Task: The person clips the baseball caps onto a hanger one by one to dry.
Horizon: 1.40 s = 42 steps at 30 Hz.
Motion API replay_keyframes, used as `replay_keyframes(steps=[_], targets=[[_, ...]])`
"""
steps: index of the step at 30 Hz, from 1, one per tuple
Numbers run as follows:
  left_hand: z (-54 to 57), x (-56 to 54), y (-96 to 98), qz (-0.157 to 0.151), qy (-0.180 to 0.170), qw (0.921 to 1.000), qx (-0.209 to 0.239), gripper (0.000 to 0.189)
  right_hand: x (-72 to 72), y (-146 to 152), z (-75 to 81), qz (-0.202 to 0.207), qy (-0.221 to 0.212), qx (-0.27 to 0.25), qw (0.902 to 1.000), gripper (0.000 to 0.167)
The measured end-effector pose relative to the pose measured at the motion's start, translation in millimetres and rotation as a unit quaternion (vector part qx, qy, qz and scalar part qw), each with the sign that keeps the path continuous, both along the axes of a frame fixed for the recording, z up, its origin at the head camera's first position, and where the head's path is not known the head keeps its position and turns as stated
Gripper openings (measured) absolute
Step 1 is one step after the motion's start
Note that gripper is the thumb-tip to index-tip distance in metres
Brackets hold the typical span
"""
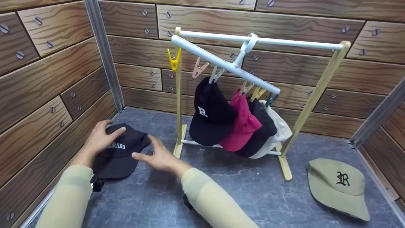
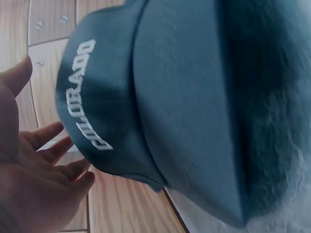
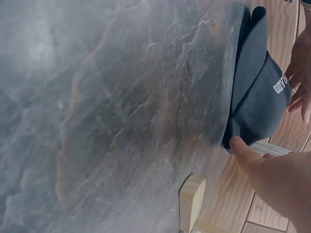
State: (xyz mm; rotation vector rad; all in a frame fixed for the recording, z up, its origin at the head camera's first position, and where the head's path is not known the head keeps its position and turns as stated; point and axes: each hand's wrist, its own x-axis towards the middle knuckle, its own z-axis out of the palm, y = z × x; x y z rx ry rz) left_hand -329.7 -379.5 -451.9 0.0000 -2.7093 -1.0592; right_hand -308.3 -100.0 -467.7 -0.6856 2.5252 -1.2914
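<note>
A dark baseball cap (image 1: 115, 166) with white COLORADO lettering lies on the tabletop at the left, its brim towards the front. My left hand (image 1: 100, 138) is at its left side, thumb and fingers spread around the crown; the left wrist view shows that hand (image 2: 46, 179) beside the cap (image 2: 104, 97) with its fingers loosely extended. On the cap's right side is my right hand (image 1: 159, 155), thumb and forefinger spread apart. Its fingertips reach the cap's back edge, and whether they touch it I cannot tell.
A wooden rack (image 1: 316, 95) carries a tilted white hanger bar (image 1: 221, 61) with clothespins. From it hang a black cap (image 1: 210, 117), a pink cap (image 1: 242, 126), a dark cap (image 1: 264, 120) and a white cap (image 1: 280, 125). An olive cap (image 1: 338, 186) lies at the right.
</note>
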Motion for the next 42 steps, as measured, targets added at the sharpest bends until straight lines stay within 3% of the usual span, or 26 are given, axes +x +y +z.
replay_keyframes(steps=[12, 18, 26, 42], targets=[[-9.9, -1.6, -0.9, -0.022, -0.049, 0.9985, 0.004, 0.098, -3.4, -1.3, -2.4, 0.031, -0.017, 0.002, 0.9994, 0.108], [-10.5, -1.8, 0.5, -0.017, -0.052, 0.9985, 0.001, 0.099, -2.6, 0.1, -2.6, 0.035, -0.014, 0.007, 0.9993, 0.106], [-13.3, 1.9, 3.4, -0.033, -0.056, 0.9979, 0.006, 0.095, -3.5, 2.9, -5.2, 0.027, -0.014, 0.008, 0.9995, 0.107], [-16.8, 9.2, 26.0, -0.055, -0.051, 0.9972, 0.003, 0.087, -9.0, 8.3, -12.9, 0.015, -0.016, -0.014, 0.9997, 0.099]])
